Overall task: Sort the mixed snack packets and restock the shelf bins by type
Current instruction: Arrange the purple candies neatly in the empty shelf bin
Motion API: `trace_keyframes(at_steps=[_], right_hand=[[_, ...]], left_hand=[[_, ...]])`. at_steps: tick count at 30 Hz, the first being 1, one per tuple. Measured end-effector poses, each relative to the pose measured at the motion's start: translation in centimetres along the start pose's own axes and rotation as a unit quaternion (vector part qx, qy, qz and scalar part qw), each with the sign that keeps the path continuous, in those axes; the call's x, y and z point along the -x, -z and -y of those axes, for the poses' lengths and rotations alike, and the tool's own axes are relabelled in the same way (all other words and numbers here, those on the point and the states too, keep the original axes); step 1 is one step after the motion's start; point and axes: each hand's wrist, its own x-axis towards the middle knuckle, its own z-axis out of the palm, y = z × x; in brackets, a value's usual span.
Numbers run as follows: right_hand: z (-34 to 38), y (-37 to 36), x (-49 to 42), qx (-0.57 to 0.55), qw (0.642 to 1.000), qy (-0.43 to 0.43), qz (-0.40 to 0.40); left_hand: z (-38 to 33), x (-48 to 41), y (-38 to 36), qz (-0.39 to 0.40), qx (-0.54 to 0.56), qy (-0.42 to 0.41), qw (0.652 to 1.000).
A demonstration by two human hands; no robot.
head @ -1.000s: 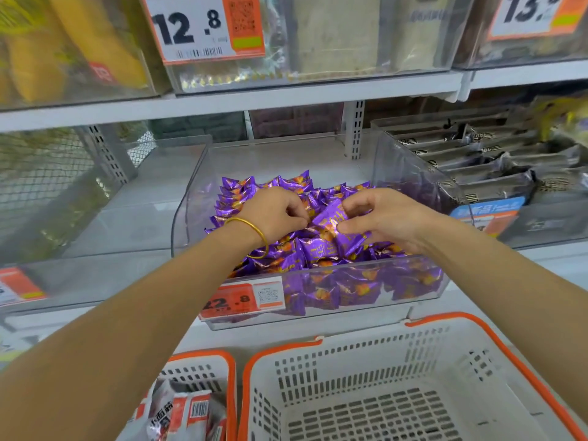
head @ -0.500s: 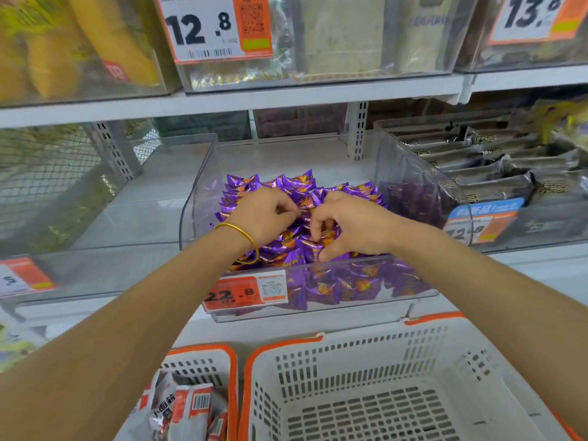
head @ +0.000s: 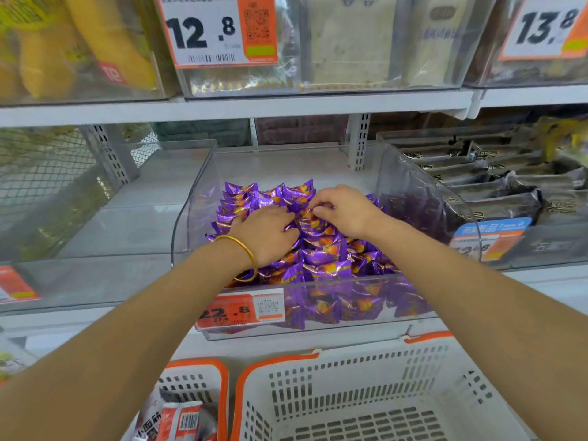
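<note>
As two hands (head: 267,233) (head: 346,211) touch packets (head: 327,251), two baskets (head: 203,364) (head: 350,374)

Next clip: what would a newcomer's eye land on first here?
The heap of shiny purple foil snack packets filling the clear plastic bin at centre shelf, with the left hand pressed on it and the right hand pinching one. Below, a white slotted basket with an orange rim.

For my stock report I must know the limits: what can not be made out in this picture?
Head view, each item:
1. Left hand: fingertips hidden among the purple packets; its grip is unclear.
2. Blue price tag: digits warped behind the clear bin wall.
3. Red-white packets in the small basket: cut off by the bottom edge.
</note>
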Motion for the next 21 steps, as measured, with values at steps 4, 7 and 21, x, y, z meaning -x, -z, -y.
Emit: trace_keyframes(at_steps=[4, 7, 21], right_hand=[[-0.3, 0.0, 0.0, -0.123, 0.99, -0.046, -0.055], [0.1, 0.2, -0.6, -0.124, 0.988, -0.085, -0.046], [1.0, -0.4, -2.0, -0.099, 0.983, -0.143, -0.06]], left_hand=[[0.6, 0.4, -0.1, -0.004, 0.035, -0.007, 0.999], [0.7, 0.6, -0.1, -0.005, 0.043, -0.014, 0.999], [1.7, 0.8, -0.5, -0.024, 0.068, -0.004, 0.997]])
